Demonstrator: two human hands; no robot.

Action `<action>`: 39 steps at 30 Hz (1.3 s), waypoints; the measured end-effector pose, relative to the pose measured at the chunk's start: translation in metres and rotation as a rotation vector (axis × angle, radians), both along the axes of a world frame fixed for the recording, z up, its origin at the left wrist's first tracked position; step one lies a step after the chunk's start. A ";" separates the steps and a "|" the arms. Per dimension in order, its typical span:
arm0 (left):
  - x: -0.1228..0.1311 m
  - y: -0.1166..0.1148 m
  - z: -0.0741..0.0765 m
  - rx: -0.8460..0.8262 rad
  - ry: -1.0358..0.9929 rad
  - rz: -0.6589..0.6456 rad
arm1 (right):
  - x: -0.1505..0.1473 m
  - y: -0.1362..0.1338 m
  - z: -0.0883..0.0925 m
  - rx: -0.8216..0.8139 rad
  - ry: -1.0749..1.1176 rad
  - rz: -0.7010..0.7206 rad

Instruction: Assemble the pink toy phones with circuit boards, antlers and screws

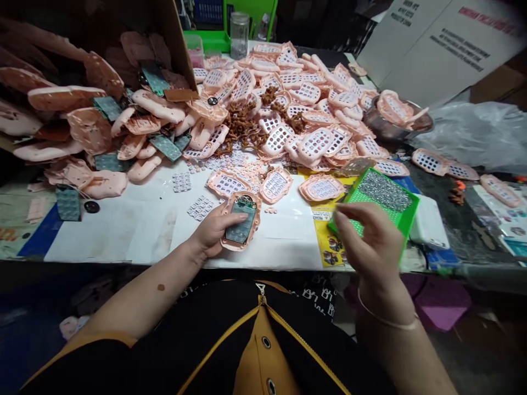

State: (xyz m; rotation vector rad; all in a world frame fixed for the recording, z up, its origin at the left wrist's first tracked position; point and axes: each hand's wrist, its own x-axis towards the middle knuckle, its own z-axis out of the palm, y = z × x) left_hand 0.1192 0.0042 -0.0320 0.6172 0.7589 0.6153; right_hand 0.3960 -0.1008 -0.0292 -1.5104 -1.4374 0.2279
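Observation:
My left hand (214, 226) grips a pink plastic shell half (229, 244) with its thumb lying on the green circuit board (239, 229) set inside it. They are held just above the white work surface, near its front edge. My right hand (370, 241) is raised over the front of a green tray (405, 222) of small silver screws (385, 189). Its fingers are curled, thumb and forefinger close together, slightly smeared by motion; anything between them is too small to make out.
A heap of pink shells with white button pads (317, 142) covers the back. At left, a cardboard box (181, 44) spills shells with boards. Loose small buttons (251, 170), brown pieces (242, 129), a metal bowl (420, 126) and a glass jar (239, 35) are around.

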 end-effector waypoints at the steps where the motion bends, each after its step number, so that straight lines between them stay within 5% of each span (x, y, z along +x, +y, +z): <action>1: -0.002 0.001 0.001 -0.009 0.013 0.008 | -0.004 0.016 -0.006 -0.050 -0.079 0.018; 5: -0.006 0.006 -0.004 -0.016 0.024 0.001 | -0.030 0.075 -0.024 -0.243 -0.419 0.169; 9: -0.009 0.011 -0.017 0.015 0.023 -0.010 | -0.039 0.095 -0.030 -0.260 -0.679 0.153; 13: -0.010 0.012 -0.019 0.067 0.046 -0.024 | -0.035 0.091 -0.031 -0.228 -0.576 0.069; 21: -0.009 0.008 -0.014 0.222 0.062 -0.108 | -0.091 0.081 -0.008 -0.122 -0.075 0.400; 33: -0.008 0.006 -0.017 0.382 0.268 -0.111 | -0.114 0.074 -0.010 0.002 -0.590 0.336; 39: -0.010 0.006 -0.017 0.392 0.256 -0.149 | -0.110 0.076 -0.016 -0.023 -0.564 0.376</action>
